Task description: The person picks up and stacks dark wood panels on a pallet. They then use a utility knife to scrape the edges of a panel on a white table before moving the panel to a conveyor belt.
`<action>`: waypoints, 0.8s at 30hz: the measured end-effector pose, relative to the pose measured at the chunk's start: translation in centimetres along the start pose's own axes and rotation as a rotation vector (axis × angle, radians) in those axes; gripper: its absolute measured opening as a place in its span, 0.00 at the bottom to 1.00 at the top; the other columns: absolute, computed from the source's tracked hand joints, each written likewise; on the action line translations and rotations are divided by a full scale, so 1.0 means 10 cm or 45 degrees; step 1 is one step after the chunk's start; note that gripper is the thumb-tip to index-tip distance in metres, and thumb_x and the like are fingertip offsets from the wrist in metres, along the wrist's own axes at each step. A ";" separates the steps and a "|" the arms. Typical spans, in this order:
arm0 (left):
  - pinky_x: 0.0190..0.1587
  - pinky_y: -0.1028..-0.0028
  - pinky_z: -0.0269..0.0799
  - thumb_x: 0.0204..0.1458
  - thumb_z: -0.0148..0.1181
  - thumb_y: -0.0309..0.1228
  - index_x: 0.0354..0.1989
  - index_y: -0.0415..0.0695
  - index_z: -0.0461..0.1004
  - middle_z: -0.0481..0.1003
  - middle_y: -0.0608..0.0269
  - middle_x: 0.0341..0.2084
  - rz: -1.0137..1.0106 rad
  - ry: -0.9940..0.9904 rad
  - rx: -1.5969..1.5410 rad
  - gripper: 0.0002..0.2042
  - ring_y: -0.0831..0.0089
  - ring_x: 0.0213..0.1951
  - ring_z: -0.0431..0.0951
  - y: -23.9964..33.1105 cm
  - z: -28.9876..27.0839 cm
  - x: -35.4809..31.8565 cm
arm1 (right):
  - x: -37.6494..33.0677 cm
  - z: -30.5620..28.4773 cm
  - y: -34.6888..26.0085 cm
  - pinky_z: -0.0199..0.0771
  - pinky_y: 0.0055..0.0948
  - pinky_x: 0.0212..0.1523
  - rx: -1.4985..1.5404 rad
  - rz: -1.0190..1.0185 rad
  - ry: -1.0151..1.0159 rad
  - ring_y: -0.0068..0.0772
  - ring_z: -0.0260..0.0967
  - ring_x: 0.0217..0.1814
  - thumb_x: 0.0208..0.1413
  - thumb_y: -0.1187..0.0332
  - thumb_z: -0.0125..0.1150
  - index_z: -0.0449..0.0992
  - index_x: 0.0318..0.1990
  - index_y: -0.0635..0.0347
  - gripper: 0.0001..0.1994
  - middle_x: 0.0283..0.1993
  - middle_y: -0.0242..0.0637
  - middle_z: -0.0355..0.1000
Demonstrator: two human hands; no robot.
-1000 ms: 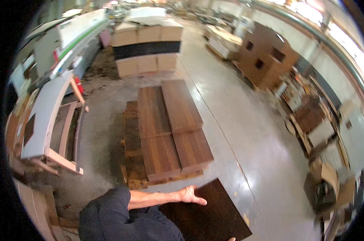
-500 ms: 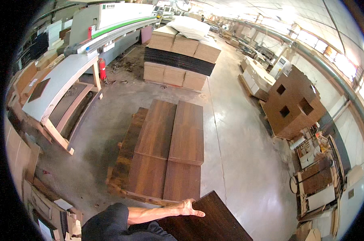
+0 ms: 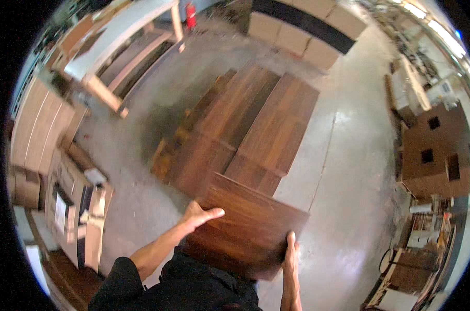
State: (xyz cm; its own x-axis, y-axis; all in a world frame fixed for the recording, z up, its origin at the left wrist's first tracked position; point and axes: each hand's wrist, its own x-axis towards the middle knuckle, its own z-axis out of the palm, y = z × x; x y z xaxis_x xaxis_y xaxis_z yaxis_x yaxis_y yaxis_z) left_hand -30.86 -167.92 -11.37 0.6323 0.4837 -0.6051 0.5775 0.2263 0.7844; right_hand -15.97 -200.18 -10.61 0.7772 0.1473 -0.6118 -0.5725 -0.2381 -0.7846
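Carrying a dark panel (image 3: pixel 248 228) flat at the waist, the left hand (image 3: pixel 198 215) grips its left edge, fingers spread on top; the right hand (image 3: pixel 290 254) clasps its right corner. Just beyond lies a stack of boards (image 3: pixel 245 129) on the floor (image 3: pixel 344 171).

Bare floor (image 3: pixel 344 171) lies open at three o'clock; the panel stack (image 3: pixel 245 129) blocks twelve, and what look like cartons (image 3: pixel 69 192) crowd nine.
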 end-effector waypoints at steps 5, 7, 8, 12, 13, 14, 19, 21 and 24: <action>0.57 0.60 0.71 0.38 0.79 0.48 0.57 0.31 0.69 0.75 0.47 0.51 -0.312 0.384 -0.521 0.42 0.58 0.53 0.76 -0.62 0.38 -0.02 | 1.30 0.20 -0.10 0.65 0.38 0.59 -0.694 -0.053 -0.505 0.43 0.69 0.53 0.58 0.34 0.52 0.71 0.56 0.77 0.44 0.51 0.52 0.74; 0.57 0.60 0.70 0.38 0.80 0.48 0.58 0.31 0.67 0.75 0.48 0.52 -0.470 0.563 -0.646 0.43 0.58 0.53 0.75 -1.01 0.59 -0.06 | 1.72 0.49 0.00 0.66 0.40 0.57 -0.807 -0.026 -0.579 0.46 0.70 0.55 0.59 0.36 0.53 0.72 0.56 0.74 0.40 0.51 0.55 0.74; 0.58 0.60 0.70 0.38 0.80 0.48 0.59 0.31 0.66 0.74 0.49 0.52 -0.533 0.656 -0.693 0.44 0.57 0.53 0.75 -1.18 0.72 -0.07 | 1.97 0.57 0.16 0.66 0.42 0.57 -0.913 0.033 -0.634 0.48 0.70 0.56 0.59 0.38 0.54 0.71 0.56 0.73 0.39 0.51 0.59 0.74; 0.60 0.61 0.68 0.36 0.80 0.51 0.61 0.32 0.64 0.72 0.51 0.54 -0.541 0.935 -0.885 0.48 0.57 0.55 0.72 -2.05 1.23 0.08 | 2.74 1.03 0.66 0.67 0.44 0.58 -1.083 -0.218 -0.882 0.55 0.70 0.60 0.56 0.35 0.56 0.71 0.57 0.71 0.41 0.54 0.63 0.72; 0.61 0.61 0.67 0.36 0.80 0.51 0.61 0.32 0.64 0.71 0.51 0.55 -0.692 1.010 -0.887 0.48 0.58 0.56 0.71 -2.15 1.33 0.18 | 2.89 1.13 0.74 0.67 0.45 0.58 -1.148 -0.273 -0.916 0.57 0.69 0.60 0.56 0.34 0.56 0.71 0.58 0.71 0.42 0.55 0.64 0.72; 0.62 0.62 0.66 0.36 0.80 0.51 0.61 0.33 0.64 0.70 0.52 0.56 -0.843 1.078 -0.883 0.48 0.58 0.57 0.70 -2.24 1.43 0.28 | 3.02 1.23 0.82 0.67 0.46 0.58 -1.211 -0.329 -0.948 0.59 0.69 0.61 0.55 0.33 0.56 0.71 0.58 0.71 0.43 0.55 0.65 0.72; 0.62 0.61 0.64 0.44 0.77 0.46 0.63 0.36 0.63 0.67 0.58 0.58 -0.497 1.037 -1.335 0.42 0.63 0.59 0.67 -2.82 1.78 0.61 | 3.42 1.69 0.93 0.72 0.48 0.51 -1.589 -0.453 -0.953 0.60 0.73 0.53 0.52 0.27 0.53 0.76 0.49 0.74 0.46 0.45 0.64 0.75; 0.62 0.62 0.64 0.45 0.77 0.46 0.64 0.35 0.61 0.67 0.59 0.58 -0.507 1.054 -1.404 0.43 0.64 0.58 0.68 -2.82 1.79 0.84 | 3.50 1.94 0.76 0.73 0.51 0.49 -1.652 -0.515 -0.971 0.65 0.74 0.51 0.51 0.26 0.52 0.78 0.46 0.73 0.46 0.42 0.66 0.75; 0.62 0.61 0.63 0.45 0.77 0.47 0.66 0.34 0.59 0.66 0.59 0.59 -0.531 1.058 -1.477 0.45 0.63 0.59 0.67 -2.81 1.80 1.13 | 3.65 2.24 0.61 0.72 0.49 0.52 -1.891 -0.381 -0.992 0.60 0.73 0.51 0.55 0.33 0.56 0.77 0.47 0.72 0.40 0.44 0.63 0.75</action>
State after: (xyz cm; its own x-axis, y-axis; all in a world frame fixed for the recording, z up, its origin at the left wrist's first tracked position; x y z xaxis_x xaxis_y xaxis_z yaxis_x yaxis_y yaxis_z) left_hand -30.62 -184.06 -42.77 -0.1705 0.4580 -0.8725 -0.3376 0.8047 0.4884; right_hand 3.04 -174.79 -39.94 0.2432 0.6427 -0.7265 0.6282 -0.6750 -0.3869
